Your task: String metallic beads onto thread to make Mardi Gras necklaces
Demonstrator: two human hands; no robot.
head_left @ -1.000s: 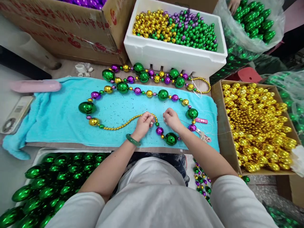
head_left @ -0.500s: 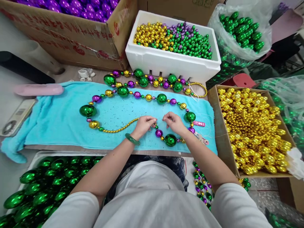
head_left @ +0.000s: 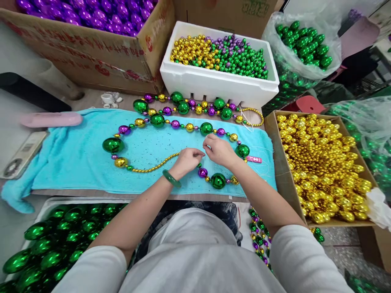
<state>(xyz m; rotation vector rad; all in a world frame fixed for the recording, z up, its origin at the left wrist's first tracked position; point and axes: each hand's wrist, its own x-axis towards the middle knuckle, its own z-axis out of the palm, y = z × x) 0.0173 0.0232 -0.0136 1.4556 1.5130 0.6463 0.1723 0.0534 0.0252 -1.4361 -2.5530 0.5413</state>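
A long bead necklace of green, purple and gold balls lies in a loop on a turquoise towel. My left hand, with a green bangle at the wrist, pinches the end of the small gold bead run. My right hand is closed in a pinch right beside it, on the thin string at the loop's other end. The fingertips of both hands almost touch. A purple bead and a big green ball lie just in front of my hands.
A second finished necklace lies behind the towel. Around it stand a white foam box of small mixed beads, a cardboard box of purple balls, a box of gold balls, a tray of green balls and bags of green balls.
My right hand has moved left and slightly away from me, closing the gap to my left hand. The view has tilted a little upward.
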